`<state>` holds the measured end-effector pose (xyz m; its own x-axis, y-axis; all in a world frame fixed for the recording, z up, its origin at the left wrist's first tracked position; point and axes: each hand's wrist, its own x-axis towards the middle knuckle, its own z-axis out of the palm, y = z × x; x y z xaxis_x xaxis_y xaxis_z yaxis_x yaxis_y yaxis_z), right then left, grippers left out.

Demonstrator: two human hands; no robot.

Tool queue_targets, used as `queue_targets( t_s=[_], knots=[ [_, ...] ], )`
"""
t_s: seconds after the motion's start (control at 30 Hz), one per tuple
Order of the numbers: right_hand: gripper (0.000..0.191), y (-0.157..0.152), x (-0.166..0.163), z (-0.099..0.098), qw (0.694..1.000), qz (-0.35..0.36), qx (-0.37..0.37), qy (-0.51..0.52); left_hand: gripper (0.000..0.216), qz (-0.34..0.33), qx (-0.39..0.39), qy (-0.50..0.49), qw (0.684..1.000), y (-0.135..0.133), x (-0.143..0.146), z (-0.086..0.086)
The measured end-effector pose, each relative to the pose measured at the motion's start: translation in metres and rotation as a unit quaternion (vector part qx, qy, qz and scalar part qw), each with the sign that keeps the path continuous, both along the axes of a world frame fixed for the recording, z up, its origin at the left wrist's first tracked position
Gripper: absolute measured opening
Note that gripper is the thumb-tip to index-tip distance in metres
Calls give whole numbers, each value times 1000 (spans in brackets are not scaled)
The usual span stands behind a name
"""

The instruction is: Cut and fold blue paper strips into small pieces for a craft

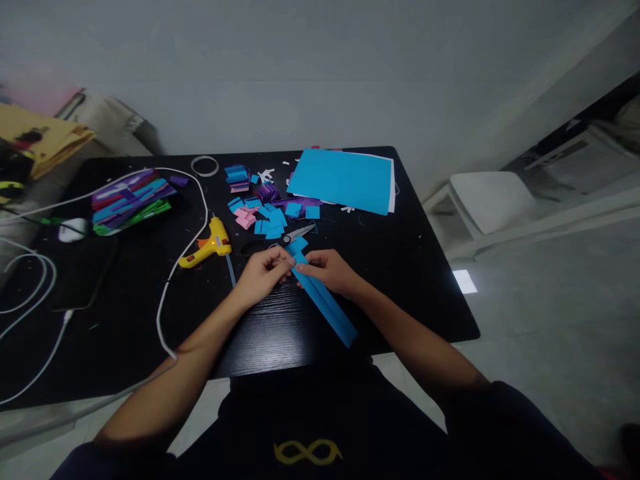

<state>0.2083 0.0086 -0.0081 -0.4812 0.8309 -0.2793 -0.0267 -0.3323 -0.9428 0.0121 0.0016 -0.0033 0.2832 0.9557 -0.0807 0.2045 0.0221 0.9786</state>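
Observation:
A long folded strip of blue paper [327, 308] slants down to the right over the near part of the black table. Close to its upper end, my left hand [267, 270] pinches it between thumb and fingers. My right hand [327, 270] grips the same strip from the other side, thumb on top. Just beyond my fingers lies a pair of scissors [299, 233], its blades pointing right and its dark handles partly hidden. Small blue paper pieces [273, 223] and pink paper pieces [245, 217] are scattered past the scissors.
A yellow glue gun [213, 243] with a white cable lies left of my hands. Blue sheets [345, 180] lie at the back right, near purple folded pieces [267, 193]. Bundled coloured strips [133, 200] and a dark phone [85, 277] are farther left. A white stool [493, 200] stands right.

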Motion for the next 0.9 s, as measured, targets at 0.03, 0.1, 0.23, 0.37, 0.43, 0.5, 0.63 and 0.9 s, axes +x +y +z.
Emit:
queue_targets(
  t_s=[0.03, 0.1, 0.23, 0.37, 0.43, 0.5, 0.63, 0.9],
  knots=[
    [34, 0, 0, 0, 1000, 3, 0, 1, 25, -3, 2, 0, 1000, 0, 0, 0],
    [33, 0, -1, 0, 1000, 6, 1, 1, 25, 0, 9, 1, 1000, -1, 1, 0],
    [30, 1, -1, 1, 1000, -5, -5, 3, 23, 38, 32, 10, 999, -1, 1, 4],
    [26, 3, 0, 1, 1000, 4, -17, -10, 18, 114, 56, 4, 992, 4, -7, 10],
    [25, 4, 2, 1, 1000, 11, -20, -12, 17, 140, 61, 6, 988, 7, -11, 13],
    [24, 6, 4, 3, 1000, 19, -22, -11, 16, 151, 61, 4, 987, 8, -12, 14],
    [21, 8, 11, 5, 998, 49, -27, -29, 18, 111, 30, -14, 993, 10, -12, 14],
    [15, 14, 24, 9, 983, 128, 70, -112, 32, -8, -41, 36, 999, 3, -25, 20]
  ],
)
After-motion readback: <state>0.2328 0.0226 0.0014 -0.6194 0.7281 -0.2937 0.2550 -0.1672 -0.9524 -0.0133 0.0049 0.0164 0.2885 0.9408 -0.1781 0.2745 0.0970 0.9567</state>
